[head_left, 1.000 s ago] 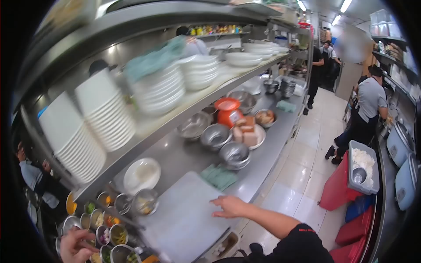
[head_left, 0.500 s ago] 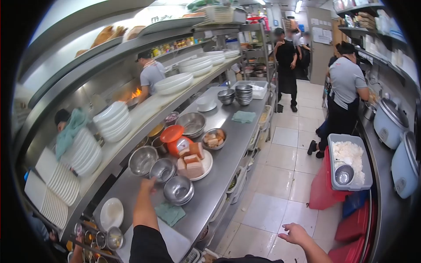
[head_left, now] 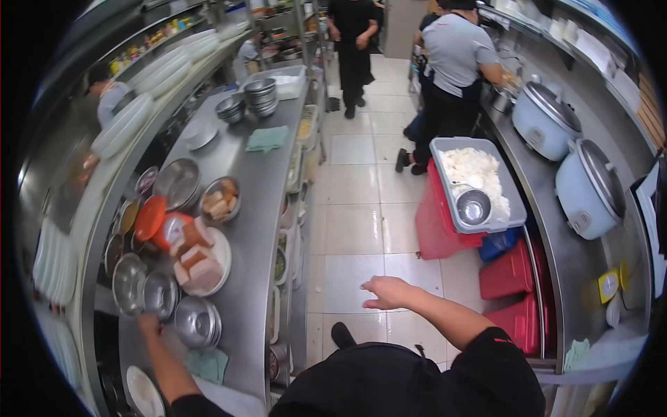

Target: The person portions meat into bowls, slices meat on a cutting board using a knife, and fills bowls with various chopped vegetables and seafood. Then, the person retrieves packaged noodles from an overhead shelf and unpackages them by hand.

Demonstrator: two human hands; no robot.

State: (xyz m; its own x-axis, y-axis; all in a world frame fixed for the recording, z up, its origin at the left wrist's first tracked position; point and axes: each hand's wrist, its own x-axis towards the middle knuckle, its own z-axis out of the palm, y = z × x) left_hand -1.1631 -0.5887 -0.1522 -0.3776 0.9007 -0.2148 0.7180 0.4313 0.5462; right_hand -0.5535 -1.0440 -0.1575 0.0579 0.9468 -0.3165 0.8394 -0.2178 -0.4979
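My left hand point(head_left: 150, 324) is at the near rim of a small metal bowl point(head_left: 161, 295), its fingers closed on the edge, though blurred. That bowl stands between a wider metal bowl point(head_left: 129, 283) and a stack of metal bowls point(head_left: 197, 322). Just beyond are blocks of pork belly point(head_left: 200, 270) on a white plate point(head_left: 224, 254), beside an orange container point(head_left: 170, 229). My right hand point(head_left: 389, 292) hangs over the floor, fingers apart and holding nothing.
To the right, a tub of rice point(head_left: 479, 174) with a metal bowl in it sits on a red bin point(head_left: 445, 222). Rice cookers point(head_left: 590, 187) line the right counter. One co-worker point(head_left: 458, 55) stands there; another person point(head_left: 352, 48) is in the aisle. A green cloth point(head_left: 207, 366) lies nearby.
My view has swung right and downward, so the counter appears further left. My left hand stays at the small metal bowl. My right hand remains raised over the aisle.
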